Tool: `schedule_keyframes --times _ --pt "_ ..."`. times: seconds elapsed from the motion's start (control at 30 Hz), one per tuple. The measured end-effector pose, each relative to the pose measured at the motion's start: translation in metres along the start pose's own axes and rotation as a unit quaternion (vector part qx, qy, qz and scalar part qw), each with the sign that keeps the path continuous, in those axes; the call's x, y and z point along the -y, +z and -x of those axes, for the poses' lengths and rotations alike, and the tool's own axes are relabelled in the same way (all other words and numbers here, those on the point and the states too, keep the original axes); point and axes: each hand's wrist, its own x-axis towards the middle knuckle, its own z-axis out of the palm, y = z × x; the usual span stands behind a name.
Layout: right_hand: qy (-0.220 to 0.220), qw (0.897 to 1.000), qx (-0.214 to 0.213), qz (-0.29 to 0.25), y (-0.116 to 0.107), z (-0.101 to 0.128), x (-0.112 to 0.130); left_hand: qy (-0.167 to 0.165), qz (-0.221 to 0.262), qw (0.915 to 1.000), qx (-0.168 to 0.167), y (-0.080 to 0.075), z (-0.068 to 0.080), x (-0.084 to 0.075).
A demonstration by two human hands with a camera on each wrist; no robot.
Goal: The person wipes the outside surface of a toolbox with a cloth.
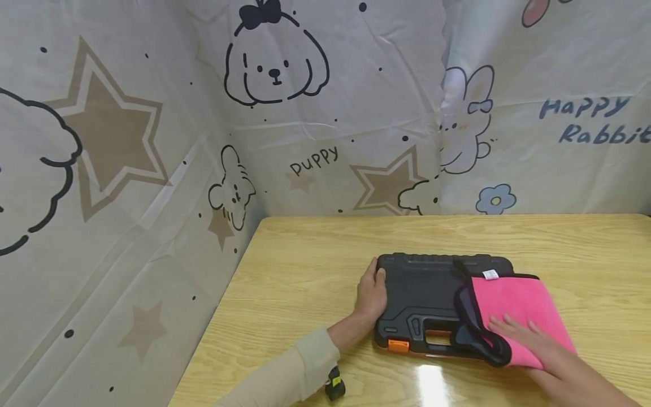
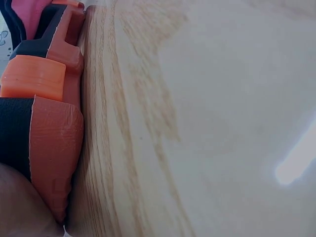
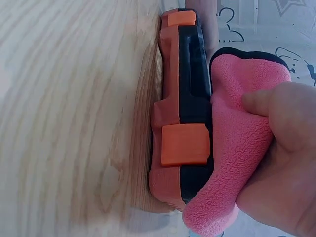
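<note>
Black tool case (image 1: pixel 422 294) lies flat mid-table (image 1: pixel 305 271), closed. Our left hand (image 1: pixel 370 295) braces its left edge, fingers relaxed, grasping nothing. Right hand (image 1: pixel 529 339) presses the pink cloth (image 1: pixel 519 308) flat on the lid's right side. We should wipe evenly and keep the case steadied.

Black plastic tool case (image 1: pixel 422 297) with orange base and latches, closed, lying flat, its left end against the left-hand fingers (image 1: pixel 377 278), pink cloth (image 1: pixel 519 308) with dark trim draped over its right end, flattened beneath the right-hand fingers (image 1: pixel 511 328)
</note>
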Motion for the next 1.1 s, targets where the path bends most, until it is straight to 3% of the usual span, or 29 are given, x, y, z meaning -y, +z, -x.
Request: schedule_keyframes --times 0.17,0.23,0.3,0.37,0.47,0.57,0.73,0.83,1.0,1.1 --pt "-0.006 1.0 0.009 0.004 0.0 0.0 -0.003 0.004 0.006 1.0 -0.001 -0.002 -0.001 0.001" --pt "0.019 0.999 0.027 -0.014 -0.004 0.001 -0.003 0.004 0.006 1.0 -0.003 -0.002 -0.001 0.002" --pt "0.055 0.996 0.054 -0.052 -0.011 0.002 -0.003 0.004 0.005 1.0 -0.001 -0.002 -0.001 0.002" --pt "0.095 0.986 0.072 -0.118 -0.02 0.002 -0.001 0.005 0.006 1.0 0.0 -0.002 -0.002 0.002" --pt "0.123 0.973 0.041 -0.189 -0.026 0.0 0.004 0.003 0.005 1.0 0.001 -0.002 -0.002 0.002" --pt "0.145 0.97 -0.025 -0.192 -0.025 -0.004 0.017 0.003 0.002 1.0 -0.003 -0.002 -0.002 0.002" --pt "0.097 0.968 -0.144 -0.183 -0.007 -0.01 0.029 0.005 -0.004 1.0 -0.006 -0.002 -0.002 0.002" --pt "0.052 0.963 -0.181 -0.194 0.007 -0.017 0.039 0.002 -0.006 1.0 -0.007 -0.002 -0.002 0.003" --pt "-0.019 0.959 -0.198 -0.201 0.03 -0.034 0.062 0.006 -0.011 0.9999 -0.008 -0.002 -0.001 0.002" --pt "-0.07 0.958 -0.166 -0.224 0.042 -0.042 0.075 0.015 -0.013 0.9997 -0.011 -0.001 -0.001 0.002"
